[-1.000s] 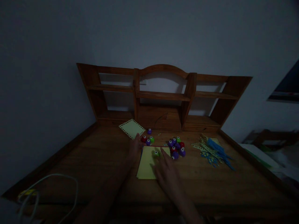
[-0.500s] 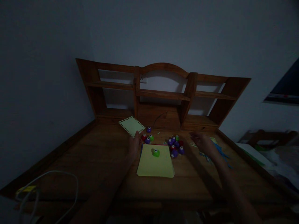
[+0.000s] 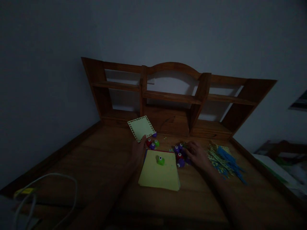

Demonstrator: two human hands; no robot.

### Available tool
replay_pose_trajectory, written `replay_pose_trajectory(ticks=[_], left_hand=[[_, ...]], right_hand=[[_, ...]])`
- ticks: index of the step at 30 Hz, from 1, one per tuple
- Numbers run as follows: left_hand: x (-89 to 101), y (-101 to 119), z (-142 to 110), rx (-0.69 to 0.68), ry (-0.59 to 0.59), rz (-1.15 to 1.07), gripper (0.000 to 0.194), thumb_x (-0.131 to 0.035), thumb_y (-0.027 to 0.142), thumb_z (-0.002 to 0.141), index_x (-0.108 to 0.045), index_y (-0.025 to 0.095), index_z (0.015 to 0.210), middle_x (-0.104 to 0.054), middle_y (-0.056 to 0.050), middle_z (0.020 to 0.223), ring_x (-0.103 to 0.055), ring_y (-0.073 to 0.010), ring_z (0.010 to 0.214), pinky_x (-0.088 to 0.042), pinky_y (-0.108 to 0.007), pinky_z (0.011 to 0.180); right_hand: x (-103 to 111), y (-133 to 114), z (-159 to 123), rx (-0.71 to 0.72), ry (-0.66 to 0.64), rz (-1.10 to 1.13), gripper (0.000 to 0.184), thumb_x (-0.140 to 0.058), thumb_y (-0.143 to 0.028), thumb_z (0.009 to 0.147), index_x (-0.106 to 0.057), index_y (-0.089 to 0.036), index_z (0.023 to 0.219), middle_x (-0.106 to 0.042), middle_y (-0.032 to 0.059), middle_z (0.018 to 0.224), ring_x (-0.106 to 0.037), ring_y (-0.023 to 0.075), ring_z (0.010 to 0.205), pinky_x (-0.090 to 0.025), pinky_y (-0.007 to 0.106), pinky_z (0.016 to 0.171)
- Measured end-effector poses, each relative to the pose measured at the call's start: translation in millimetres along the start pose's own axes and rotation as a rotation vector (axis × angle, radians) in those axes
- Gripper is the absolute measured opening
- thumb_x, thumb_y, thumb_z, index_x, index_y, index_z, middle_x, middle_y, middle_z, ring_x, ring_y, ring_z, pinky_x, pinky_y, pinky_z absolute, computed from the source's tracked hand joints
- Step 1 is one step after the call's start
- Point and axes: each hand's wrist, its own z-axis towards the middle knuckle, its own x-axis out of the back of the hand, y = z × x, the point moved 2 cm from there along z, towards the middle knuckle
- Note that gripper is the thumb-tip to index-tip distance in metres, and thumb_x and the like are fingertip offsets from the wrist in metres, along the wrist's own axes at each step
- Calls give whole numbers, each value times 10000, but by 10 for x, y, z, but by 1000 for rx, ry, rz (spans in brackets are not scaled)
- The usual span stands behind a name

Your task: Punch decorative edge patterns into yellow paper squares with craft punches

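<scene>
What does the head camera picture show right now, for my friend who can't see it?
The left hand holds a pale card with a punched border, while the right hand reaches into small purple and red toys. One green toy sits on a yellow paper stack between them, on a dim wooden desk.

Your one head-worn view, facing forward and down

You look from head height over the near edge of the desk [image 3: 115, 191], which fills the lower half of the frame; the shelf unit [image 3: 171, 95] spans the middle, near enough that it shows whole, with the wall [image 3: 168, 32] behind across the top. Your left hand [image 3: 138, 148] and right hand [image 3: 195, 155] sit around the centre, forearms entering from the bottom. As the sole view, it shares its scene with no second camera.
</scene>
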Motion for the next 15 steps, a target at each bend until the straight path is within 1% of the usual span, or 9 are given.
replay_pose_trajectory(ticks=[4, 7, 11, 15], left_hand=[[-11, -23, 17, -10, -32, 24, 355, -660, 467, 762, -677, 118, 696, -681, -76, 643, -604, -164, 555, -434, -240, 498], [-11, -68, 19, -18, -59, 46, 396, -651, 505, 761, -651, 124, 651, -648, -53, 587, -574, -149, 517, -415, -239, 486], [-23, -82, -11, -9, -51, 15, 386, -659, 509, 752, -656, 129, 680, -622, -31, 550, -553, -142, 497, -395, -238, 476], [-31, -18, -54, 26, -34, -19, 358, -685, 478, 732, -657, 125, 676, -630, -38, 550, -552, -146, 491, -396, -243, 469]], right_hand=[[-18, -67, 10, 100, -68, 64, 212, -559, -306, 870, -667, -243, 1042, -614, 78, 1049, -555, 242, 1024, -449, 383, 898], [-31, -82, -7, 150, -131, 55, 272, -585, -236, 826, -648, -253, 1090, -602, 74, 1103, -530, 250, 1058, -425, 411, 930], [-40, -56, -32, 130, -178, -48, 393, -625, -235, 782, -606, -241, 1174, -596, 89, 1131, -512, 271, 1052, -403, 443, 944], [-84, -44, -51, 78, -191, -113, 411, -630, -242, 782, -582, -219, 1189, -602, 95, 1111, -500, 275, 1058, -400, 428, 942]])
